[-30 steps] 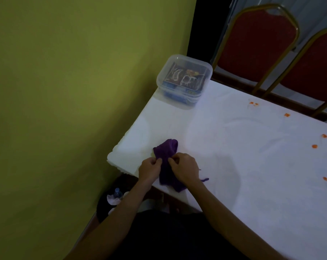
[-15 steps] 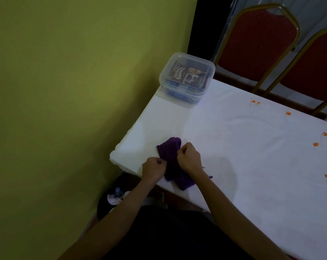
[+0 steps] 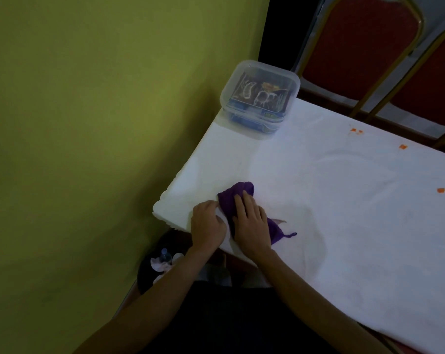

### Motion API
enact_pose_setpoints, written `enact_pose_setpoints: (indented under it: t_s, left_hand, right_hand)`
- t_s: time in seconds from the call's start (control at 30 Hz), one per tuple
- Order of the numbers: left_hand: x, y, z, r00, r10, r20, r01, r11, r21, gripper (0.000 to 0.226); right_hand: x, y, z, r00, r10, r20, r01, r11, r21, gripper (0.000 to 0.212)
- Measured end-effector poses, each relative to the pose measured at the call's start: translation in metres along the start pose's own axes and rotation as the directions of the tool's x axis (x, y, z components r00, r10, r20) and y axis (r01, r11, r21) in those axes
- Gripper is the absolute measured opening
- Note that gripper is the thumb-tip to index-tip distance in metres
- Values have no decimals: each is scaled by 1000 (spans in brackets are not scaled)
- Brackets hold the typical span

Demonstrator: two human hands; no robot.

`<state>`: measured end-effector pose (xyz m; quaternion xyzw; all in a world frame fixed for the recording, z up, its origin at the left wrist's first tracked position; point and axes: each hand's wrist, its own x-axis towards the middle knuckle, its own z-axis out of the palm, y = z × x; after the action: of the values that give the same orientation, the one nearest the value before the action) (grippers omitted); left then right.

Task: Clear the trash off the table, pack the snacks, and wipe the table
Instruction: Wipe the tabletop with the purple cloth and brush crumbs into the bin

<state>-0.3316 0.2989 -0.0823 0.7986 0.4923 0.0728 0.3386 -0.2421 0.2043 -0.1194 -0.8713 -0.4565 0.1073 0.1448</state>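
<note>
A purple cloth [image 3: 238, 194] lies bunched on the white table [image 3: 344, 213] near its front left corner. My right hand [image 3: 252, 223] lies flat on the cloth, its fingers straight and pointing away from me. My left hand [image 3: 207, 223] rests on the table just left of the cloth. Its curled fingers meet the cloth's left corner, and I cannot see whether they pinch it. A clear lidded plastic box [image 3: 261, 94] holding snack packets stands at the table's far left corner. Several orange crumbs [image 3: 441, 190] dot the table's right side.
A dark bin [image 3: 160, 264] with a bottle and crumpled paper in it sits on the floor under the table's left corner. A green wall [image 3: 101, 123] runs close along the left. Two red chairs [image 3: 364, 47] stand behind the table's far edge.
My right hand has opened from a fist and laid itself flat on the cloth. My left hand has shifted slightly left of the cloth. The cloth looks flatter.
</note>
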Motion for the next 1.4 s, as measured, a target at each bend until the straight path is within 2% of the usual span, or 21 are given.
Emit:
enact_pose_setpoints:
  t_s: [0.07, 0.13, 0.2, 0.27, 0.33, 0.37, 0.43, 0.5, 0.57, 0.63, 0.7, 0.83, 0.87, 0.9, 1.07, 1.2, 1.3, 1.4]
  left_hand:
    - [-1, 4, 4, 999, 11, 41, -12, 999, 43, 48]
    - [-1, 6, 12, 995, 28, 95, -41, 990, 137, 58]
    - [-4, 0, 21, 986, 43, 162, -85, 961, 264, 66]
    - [-10, -6, 30, 980, 69, 189, -133, 927, 351, 70]
    - [-13, -10, 37, 981, 89, 171, -147, 920, 362, 70]
    - [-12, -10, 39, 982, 94, 165, -150, 919, 365, 70]
    - [-10, -8, 44, 980, 96, 172, -156, 913, 378, 70]
    - [-6, -5, 47, 980, 98, 175, -162, 902, 400, 68]
    - [-2, -4, 51, 977, 139, 162, -196, 884, 424, 68]
    - [1, -6, 55, 966, 197, 168, -251, 870, 425, 68]
    - [4, -4, 62, 946, 262, 192, -321, 845, 427, 66]
    - [7, 15, 82, 893, 377, 245, -447, 802, 397, 65]
    - [6, 22, 87, 882, 392, 259, -468, 791, 394, 65]
    - [6, 30, 94, 873, 403, 276, -484, 784, 389, 66]
    - [4, 70, 126, 826, 420, 376, -552, 738, 388, 64]
    - [16, 91, 140, 807, 454, 377, -583, 711, 393, 66]
    - [38, 105, 150, 807, 485, 336, -589, 692, 417, 66]
    - [73, 127, 161, 863, 431, 262, -504, 743, 441, 66]
  right_hand:
    - [1, 11, -1, 998, -54, 20, 55, 998, -34, 62]
    - [0, 34, -11, 1000, -24, -14, 23, 997, -70, 66]
    - [-10, 69, -20, 990, 116, -74, -122, 989, -85, 69]
    - [-26, 94, -29, 935, 320, -156, -333, 940, -70, 67]
    - [-37, 91, -25, 863, 460, -208, -481, 875, -62, 64]
    - [-40, 76, -21, 850, 486, -202, -506, 860, -61, 64]
    - [-41, 34, -9, 863, 481, -156, -493, 869, -49, 61]
    - [-41, 1, -3, 907, 401, -125, -410, 911, -48, 57]
    - [-41, -4, -7, 950, 292, -109, -302, 949, -92, 53]
    - [-37, 18, -15, 954, 269, -132, -284, 951, -119, 51]
    - [-39, 48, -21, 909, 378, -173, -400, 909, -116, 52]
    - [-60, 105, -38, 668, 688, -284, -715, 699, 11, 53]
    - [-67, 113, -42, 625, 718, -305, -746, 665, 34, 54]
    - [-72, 119, -47, 614, 727, -307, -754, 655, 43, 55]
    - [-66, 130, -52, 786, 577, -222, -593, 805, -10, 65]
    - [-37, 160, -59, 841, 507, -189, -526, 847, -72, 67]
    - [-17, 206, -72, 823, 526, -217, -551, 832, -73, 66]
    - [1, 241, -82, 724, 627, -288, -646, 763, 35, 63]
